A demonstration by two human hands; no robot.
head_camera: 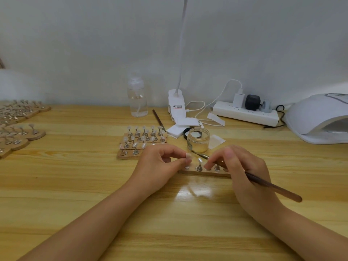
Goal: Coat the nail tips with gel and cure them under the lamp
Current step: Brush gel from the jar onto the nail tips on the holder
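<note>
My left hand (162, 164) pinches a small nail tip (188, 155) between thumb and fingers, just above the left end of a wooden holder strip (205, 172). On that strip, a metal stand carries another nail tip (199, 160). My right hand (243, 166) grips a brown brush (273, 187), and its bristle end points left toward the held tip. A clear gel jar (198, 139) stands open just behind the strip. The white curing lamp (318, 117) sits at the far right of the table.
More wooden holders with nail tips (143, 140) lie behind my left hand, and several others (17, 127) at the far left. A spray bottle (137, 97), a clip lamp base (176, 104), white pads (178, 129), a spare brush (159, 119) and a power strip (244, 112) line the back.
</note>
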